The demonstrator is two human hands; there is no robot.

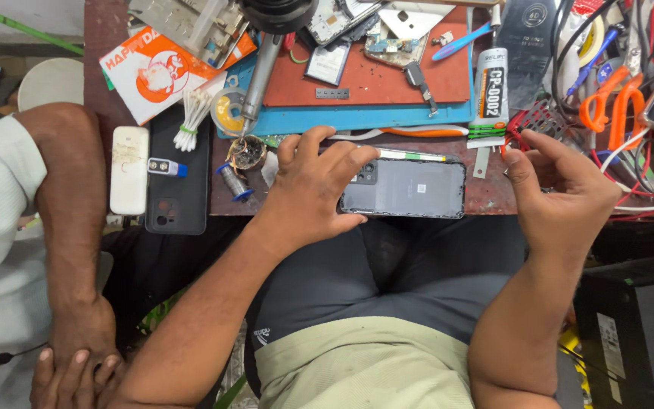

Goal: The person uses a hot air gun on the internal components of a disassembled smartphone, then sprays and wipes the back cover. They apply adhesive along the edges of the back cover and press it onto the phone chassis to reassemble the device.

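My left hand [313, 185] grips the left end of a dark phone back cover [410, 188] that lies at the near edge of the workbench, thumb under it and fingers across its camera cut-out. My right hand [562, 189] hovers just right of the cover, apart from it, fingers loosely curled and pinched near a thin wire; I cannot tell if it holds anything. A thin tool with a white and orange handle [410, 133] lies just beyond the cover.
A red and blue repair mat [387, 83] carries phone parts. A glue tube [490, 91], orange scissors [613, 106], cotton swabs [191, 121], a solder spool [230, 182], a black phone [177, 182] and a white phone [129, 168] surround it. Another person's arm [70, 227] rests at left.
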